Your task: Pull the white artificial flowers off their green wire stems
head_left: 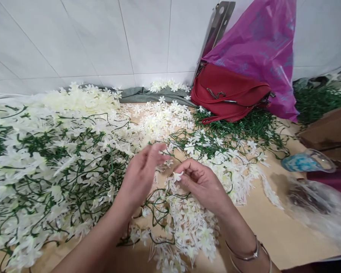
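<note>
My right hand [200, 185] pinches a small white artificial flower [177, 176] between thumb and fingertips. Just left of it and slightly higher, my left hand [139, 172] is a little blurred, its fingers closed around a thin green plastic stem [171, 154] that shows at the fingertips. The two hands are apart. Below them lie white flower pieces [191, 220] with thin pale stalks and looped green stems [159, 212]. Behind my hands spreads a heap of loose white blossoms [161, 119].
A large pile of white flower sprays with green stems [53, 167] fills the left. At the back stand a red handbag [230, 91] and a purple plastic bag [261, 49], with green stems [238, 127] before them. A clear plastic cup [308, 161] and clear plastic bag [321, 208] lie right.
</note>
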